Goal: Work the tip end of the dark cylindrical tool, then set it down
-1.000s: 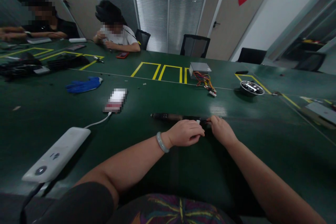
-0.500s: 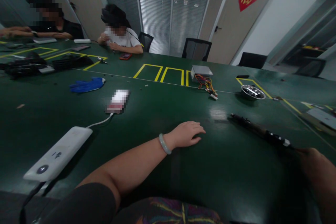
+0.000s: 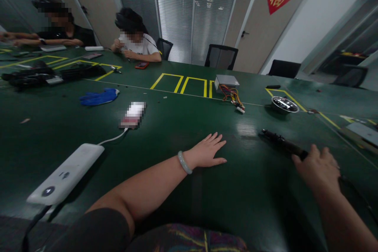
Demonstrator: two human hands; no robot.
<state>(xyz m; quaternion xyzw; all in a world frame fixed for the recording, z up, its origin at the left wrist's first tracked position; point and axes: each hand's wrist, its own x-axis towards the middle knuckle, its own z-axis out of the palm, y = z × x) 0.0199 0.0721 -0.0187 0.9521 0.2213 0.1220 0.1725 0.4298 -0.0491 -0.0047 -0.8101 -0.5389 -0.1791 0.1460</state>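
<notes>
My left hand (image 3: 209,151) lies flat on the green table (image 3: 236,208), palm down with fingers spread, holding nothing. At the right, my right hand (image 3: 320,167) is slightly blurred, its fingers apart over the rear part of a long black stick-like object (image 3: 280,142). That object resembles a folded stand, but I cannot make out its exact kind. My right hand covers part of it; whether the palm touches it is hidden. A thin black cord (image 3: 358,195) shows to the right of my wrist.
A white power bank (image 3: 69,173) is cabled to a phone (image 3: 133,115) at left. Beyond lie a blue glove (image 3: 99,97), a power supply box (image 3: 226,82) with coloured wires, and a metal bowl (image 3: 285,104). Two people sit across the table.
My right hand has moved left and forward over the black object, its fingers now apart. My left hand has spread its fingers on the table.
</notes>
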